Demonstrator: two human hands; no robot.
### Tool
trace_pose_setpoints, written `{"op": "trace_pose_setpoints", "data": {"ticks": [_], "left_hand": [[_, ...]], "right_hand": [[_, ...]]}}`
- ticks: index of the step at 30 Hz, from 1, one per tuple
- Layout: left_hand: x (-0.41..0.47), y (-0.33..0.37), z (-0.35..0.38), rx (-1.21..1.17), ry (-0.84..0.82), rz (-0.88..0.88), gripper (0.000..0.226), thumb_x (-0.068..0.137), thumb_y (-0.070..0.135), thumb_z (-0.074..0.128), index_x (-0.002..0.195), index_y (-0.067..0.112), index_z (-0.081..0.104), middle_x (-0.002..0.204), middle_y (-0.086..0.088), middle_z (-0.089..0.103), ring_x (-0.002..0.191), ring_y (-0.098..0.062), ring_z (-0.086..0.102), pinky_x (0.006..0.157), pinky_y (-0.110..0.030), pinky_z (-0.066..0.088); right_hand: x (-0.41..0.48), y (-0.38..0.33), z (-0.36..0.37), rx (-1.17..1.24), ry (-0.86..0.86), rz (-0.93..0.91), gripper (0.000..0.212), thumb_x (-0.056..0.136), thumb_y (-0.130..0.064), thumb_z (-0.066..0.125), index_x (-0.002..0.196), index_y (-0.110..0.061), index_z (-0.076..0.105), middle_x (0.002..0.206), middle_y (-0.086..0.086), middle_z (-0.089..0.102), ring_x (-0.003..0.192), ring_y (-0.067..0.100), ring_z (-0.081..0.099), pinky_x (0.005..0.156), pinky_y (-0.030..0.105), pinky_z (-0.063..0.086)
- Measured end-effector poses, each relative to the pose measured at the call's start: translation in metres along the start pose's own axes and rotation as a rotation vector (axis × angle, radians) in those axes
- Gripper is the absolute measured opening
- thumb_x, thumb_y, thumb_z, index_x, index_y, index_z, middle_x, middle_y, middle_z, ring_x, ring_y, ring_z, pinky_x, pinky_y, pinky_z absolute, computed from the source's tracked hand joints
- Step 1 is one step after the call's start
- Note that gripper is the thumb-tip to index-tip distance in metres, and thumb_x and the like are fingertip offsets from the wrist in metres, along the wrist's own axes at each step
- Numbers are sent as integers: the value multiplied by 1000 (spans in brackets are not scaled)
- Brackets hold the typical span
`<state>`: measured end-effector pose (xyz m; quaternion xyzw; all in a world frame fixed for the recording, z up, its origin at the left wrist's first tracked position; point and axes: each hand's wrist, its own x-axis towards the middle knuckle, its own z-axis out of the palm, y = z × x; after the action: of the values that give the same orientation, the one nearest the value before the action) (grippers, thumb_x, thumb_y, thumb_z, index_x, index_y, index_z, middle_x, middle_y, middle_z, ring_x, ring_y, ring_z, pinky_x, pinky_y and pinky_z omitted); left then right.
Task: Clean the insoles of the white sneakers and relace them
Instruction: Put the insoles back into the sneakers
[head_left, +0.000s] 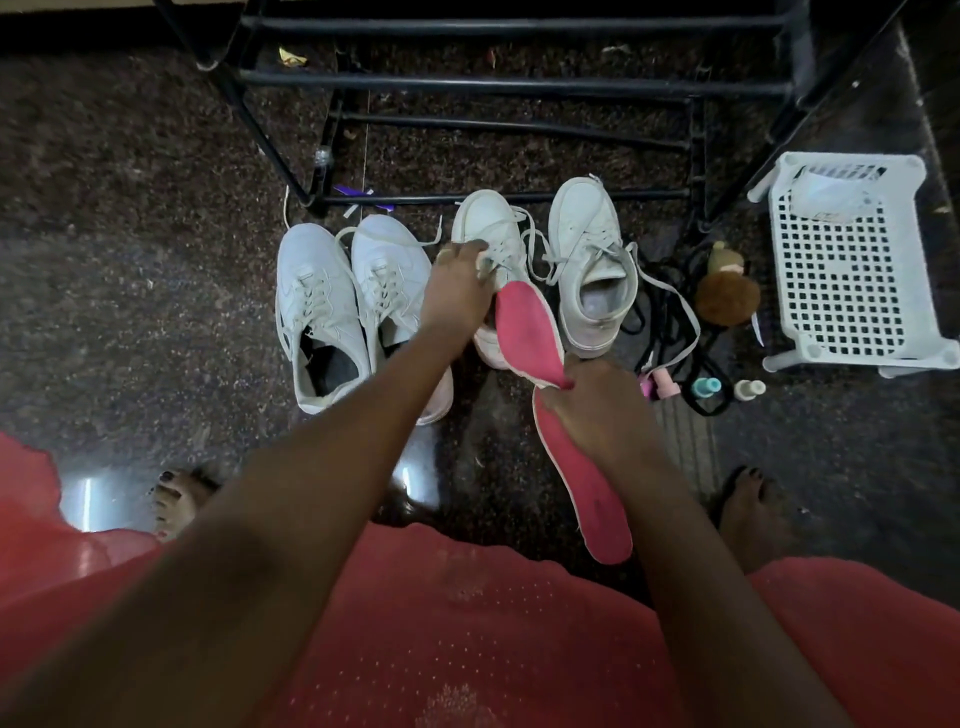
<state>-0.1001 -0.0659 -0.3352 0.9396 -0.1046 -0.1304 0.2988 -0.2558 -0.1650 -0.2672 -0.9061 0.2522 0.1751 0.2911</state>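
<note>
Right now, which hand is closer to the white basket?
Right. The right hand holds the pink insoles nearer the white basket; the left hand grips a sneaker farther left of it.

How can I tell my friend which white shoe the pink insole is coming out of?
Find the black metal rack at the top; four white sneakers stand in a row on the floor before it. Count to the third sneaker from the left, which the left hand holds at its laces. Only this one has a pink insole sticking out.
</note>
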Motion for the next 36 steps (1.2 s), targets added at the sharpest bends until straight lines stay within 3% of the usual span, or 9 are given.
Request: {"op": "trace_pose_setpoints", "data": {"ticks": [4,10,13,16,19,24,27,32,36], "left_hand": [[25,-7,11,410,-317,129,78,86,20,64,149,24,18,158,-12,8,144,-37,10,111,-47,29],[45,6,4,577,-448,246,55,92,15,50,144,16,33,129,-22,48,118,-38,50,95,-41,43],[51,11,-7,638,-500,302,46,93,10,47,139,8,42,125,-22,53,119,-36,47,93,-40,41],[56,17,-19,699,-559,351,37,92,12,50,127,3,53,120,-24,57,114,-39,51,91,-41,42],[56,28,-29,689,-639,299,26,87,14,53,111,5,61,107,-23,62,93,-39,62,78,-42,51],[53,35,-29,645,-763,229,23,86,4,49,105,2,62,80,-11,64,60,-24,65,55,-27,50],[47,33,-27,598,-768,185,9,86,3,52,87,4,61,79,-10,64,70,-28,67,50,-22,45],[47,23,-18,548,-706,192,16,86,5,52,70,9,50,70,-9,55,57,-21,56,43,-24,37],[49,16,-15,470,-685,184,18,86,10,54,70,14,47,68,-7,55,54,-19,60,46,-24,39]], "right_hand": [[4,-6,-20,-4,-159,-1,26,85,-26,54,80,-1,60,72,11,51,75,29,51,55,28,28],[17,-32,-44,68,-299,12,35,91,-25,47,60,-11,38,63,7,41,54,18,37,46,29,22],[25,-48,-48,-3,-341,-8,25,93,-21,44,73,-6,48,74,12,50,59,18,43,48,25,25],[29,-66,-49,-121,-357,-31,29,95,-11,40,115,4,54,117,25,55,94,31,55,63,24,32],[29,-81,-58,-222,-381,-71,30,96,-10,38,119,-2,55,125,20,54,101,31,53,69,24,31],[40,-96,-70,-381,-423,-83,18,96,-16,42,82,-8,50,80,11,52,68,23,47,53,23,31],[58,-100,-65,-373,-421,-11,21,93,-9,43,75,-4,53,64,9,45,54,18,42,49,21,31],[76,-83,-19,-300,-266,11,35,89,-10,43,120,1,54,104,19,60,100,34,56,82,38,45],[68,-67,22,-250,-152,33,35,94,-11,40,126,-1,49,130,22,49,119,35,49,92,40,44]]}}
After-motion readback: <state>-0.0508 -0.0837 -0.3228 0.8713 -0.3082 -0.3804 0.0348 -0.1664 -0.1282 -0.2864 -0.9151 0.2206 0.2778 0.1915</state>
